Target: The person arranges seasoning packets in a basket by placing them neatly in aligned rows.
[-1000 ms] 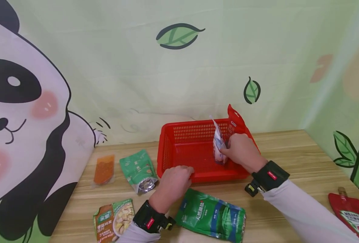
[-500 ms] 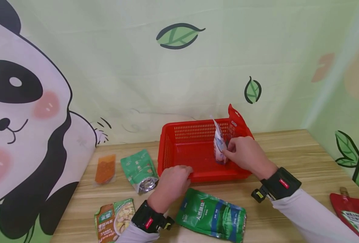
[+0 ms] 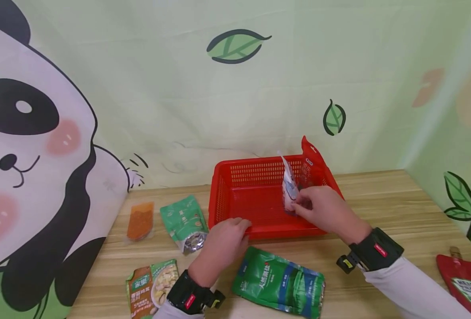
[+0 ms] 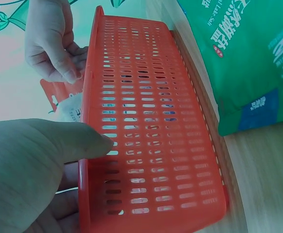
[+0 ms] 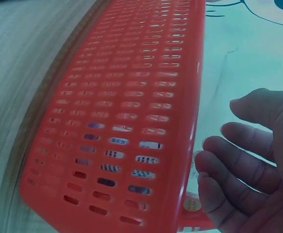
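Observation:
A red plastic basket [image 3: 279, 232] with slotted walls stands near the back wall. My left hand [image 3: 223, 243] grips its front rim; in the left wrist view the thumb [image 4: 90, 141] lies on the outside wall and the fingers go behind the rim. Inside the basket, toward the right, a white packet [image 3: 289, 188] stands upright beside a taller red packet [image 3: 312, 164]. My right hand [image 3: 331, 210] hovers over the right part of the front rim, fingertips close to the white packet. The right wrist view shows its fingers [image 5: 241, 172] loosely bent, thumb apart, nothing between them.
A green and blue salt pouch [image 3: 277, 283] lies in front of the basket. To the left are a green pouch [image 3: 183, 221], an orange packet [image 3: 140, 221] and a brown and green packet [image 3: 152, 288]. A red spouted Heinz pouch [image 3: 464, 283] lies far right.
My right hand has drawn back slightly from the white packet, toward the basket's front rim. The left hand keeps its place on the rim, and both packets still stand.

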A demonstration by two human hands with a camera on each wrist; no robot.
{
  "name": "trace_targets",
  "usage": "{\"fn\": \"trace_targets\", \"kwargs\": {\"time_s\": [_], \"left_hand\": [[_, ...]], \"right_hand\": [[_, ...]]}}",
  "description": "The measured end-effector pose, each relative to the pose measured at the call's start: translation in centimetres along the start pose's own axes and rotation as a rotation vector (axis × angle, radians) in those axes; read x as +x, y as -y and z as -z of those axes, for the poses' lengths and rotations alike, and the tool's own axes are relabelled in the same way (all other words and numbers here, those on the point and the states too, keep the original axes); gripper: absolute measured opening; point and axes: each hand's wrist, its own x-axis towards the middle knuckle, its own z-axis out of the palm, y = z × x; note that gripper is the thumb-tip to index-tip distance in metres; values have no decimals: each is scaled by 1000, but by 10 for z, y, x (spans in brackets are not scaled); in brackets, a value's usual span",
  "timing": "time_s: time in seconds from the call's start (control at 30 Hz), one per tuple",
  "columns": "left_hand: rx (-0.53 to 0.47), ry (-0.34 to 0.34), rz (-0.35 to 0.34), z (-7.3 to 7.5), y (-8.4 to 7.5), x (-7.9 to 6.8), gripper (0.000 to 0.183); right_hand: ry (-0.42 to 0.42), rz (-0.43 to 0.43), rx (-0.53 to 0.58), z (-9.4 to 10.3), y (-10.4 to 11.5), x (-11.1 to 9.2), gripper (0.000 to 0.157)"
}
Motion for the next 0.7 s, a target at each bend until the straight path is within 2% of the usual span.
{"fn": "trace_targets", "kwargs": {"time_s": [0.23,0.43,0.57,0.7], "left_hand": [[-2,-81,-27,1,3,-9,42],[-19,-91,-24,3,5,-13,40],[-19,-97,-20,5,4,-16,39],[-39,-148,-45,6,3,-22,33]], "right_hand": [[-29,38,-7,-2,-4,-5,24],[-28,60,2,-2,-6,-6,26],[-5,100,6,-3,-7,-8,28],[34,146,-24,-6,-9,-12,34]]}}
